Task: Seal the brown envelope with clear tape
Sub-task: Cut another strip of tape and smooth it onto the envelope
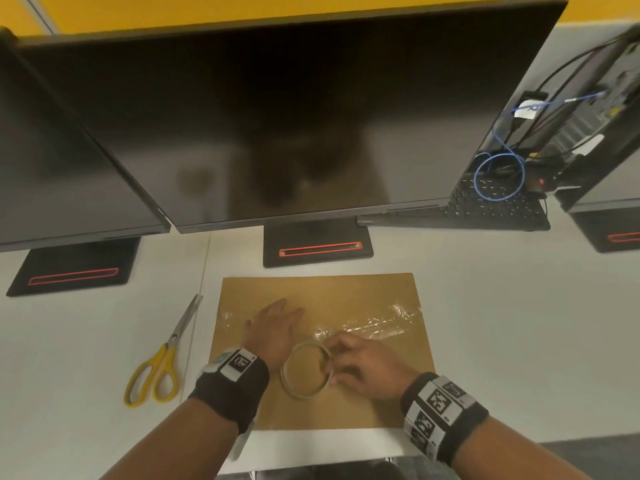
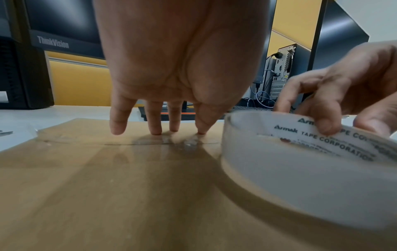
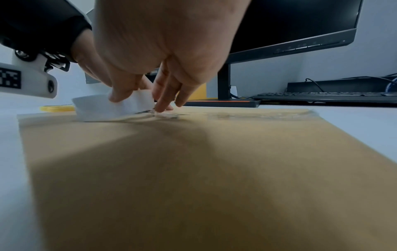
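A brown envelope [image 1: 346, 403] lies flat on the white desk, seen from low down in both wrist views [image 2: 107, 195] [image 3: 214, 169]. A crinkled strip of clear tape [image 1: 374, 323] runs across its middle. My left hand [image 1: 273, 327] is spread with straight fingers, its fingertips [image 2: 156, 130] pressing the taped seam. Just to its right the roll of clear tape [image 1: 304, 370] stands on the envelope [image 2: 290, 178] [image 3: 103, 108]. My right hand [image 1: 356, 365] pinches the roll's rim between thumb and fingers.
Yellow-handled scissors [image 1: 162, 358] lie on the desk left of the envelope. Three dark monitors on stands [image 1: 317, 249] line the back. A black keyboard [image 1: 485, 209] and cables with a computer tower sit at the back right. The desk's front edge lies just below the envelope.
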`<move>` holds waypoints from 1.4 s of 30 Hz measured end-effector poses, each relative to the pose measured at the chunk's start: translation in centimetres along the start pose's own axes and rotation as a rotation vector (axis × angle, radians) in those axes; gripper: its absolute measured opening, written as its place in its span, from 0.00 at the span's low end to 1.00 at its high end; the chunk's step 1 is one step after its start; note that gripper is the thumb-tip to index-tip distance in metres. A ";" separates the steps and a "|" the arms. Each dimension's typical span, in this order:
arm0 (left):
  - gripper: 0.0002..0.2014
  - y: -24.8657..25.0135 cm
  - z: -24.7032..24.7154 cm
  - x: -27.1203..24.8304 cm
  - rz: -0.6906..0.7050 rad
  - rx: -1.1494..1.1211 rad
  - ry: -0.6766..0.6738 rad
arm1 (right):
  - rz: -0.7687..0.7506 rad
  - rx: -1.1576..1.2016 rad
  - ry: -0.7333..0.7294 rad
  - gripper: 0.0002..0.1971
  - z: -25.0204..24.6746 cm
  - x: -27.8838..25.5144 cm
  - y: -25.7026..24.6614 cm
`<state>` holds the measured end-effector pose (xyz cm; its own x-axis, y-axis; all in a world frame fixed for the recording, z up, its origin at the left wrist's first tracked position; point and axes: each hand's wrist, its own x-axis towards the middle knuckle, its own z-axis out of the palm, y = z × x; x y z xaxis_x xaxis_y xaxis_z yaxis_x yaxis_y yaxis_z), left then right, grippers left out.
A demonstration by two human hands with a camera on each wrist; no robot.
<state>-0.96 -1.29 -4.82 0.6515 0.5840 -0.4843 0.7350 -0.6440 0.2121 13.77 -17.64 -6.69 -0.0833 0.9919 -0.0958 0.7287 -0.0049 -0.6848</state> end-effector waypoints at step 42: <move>0.35 5.0 -1.5 -0.7 0.144 0.259 -0.488 | 0.759 -0.323 -0.021 0.60 -1.9 -1.9 4.5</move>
<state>2.50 -4.22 -2.17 0.5341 0.2252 -0.8149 0.5355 -0.8360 0.1200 18.51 -19.31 -8.18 0.4999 0.7311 -0.4643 0.7512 -0.6328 -0.1877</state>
